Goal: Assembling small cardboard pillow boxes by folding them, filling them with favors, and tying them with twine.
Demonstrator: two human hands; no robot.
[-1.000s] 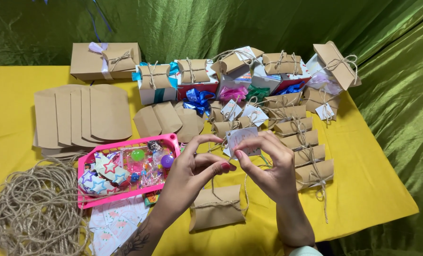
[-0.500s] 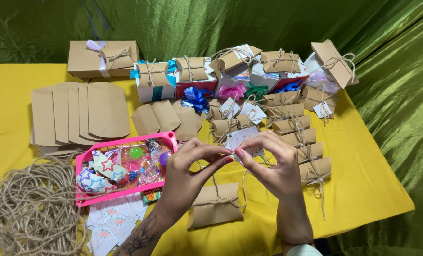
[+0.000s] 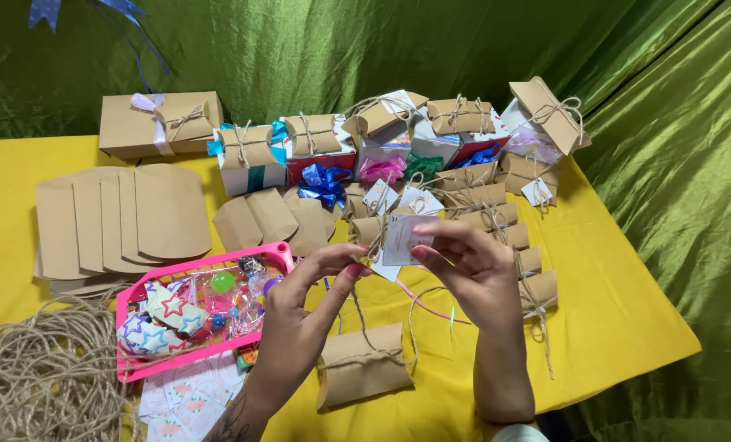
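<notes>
Paper tag [image 3: 400, 237] — pinched between raised left hand [image 3: 300, 315], right hand [image 3: 472, 266]

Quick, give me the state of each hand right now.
Left hand: fingers pinched on the twine rising from the kraft pillow box.
Right hand: pinching a small white tag.

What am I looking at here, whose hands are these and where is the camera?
The camera sits on a person's head and looks down at their own two bare hands above a yellow table. The left hand pinches twine, and the right hand holds a small white tag threaded on it. Below lies a brown pillow box tied with twine. Around it: flat unfolded boxes, a pink tray of small toys, a heap of twine, and finished gift boxes at the back.
</notes>
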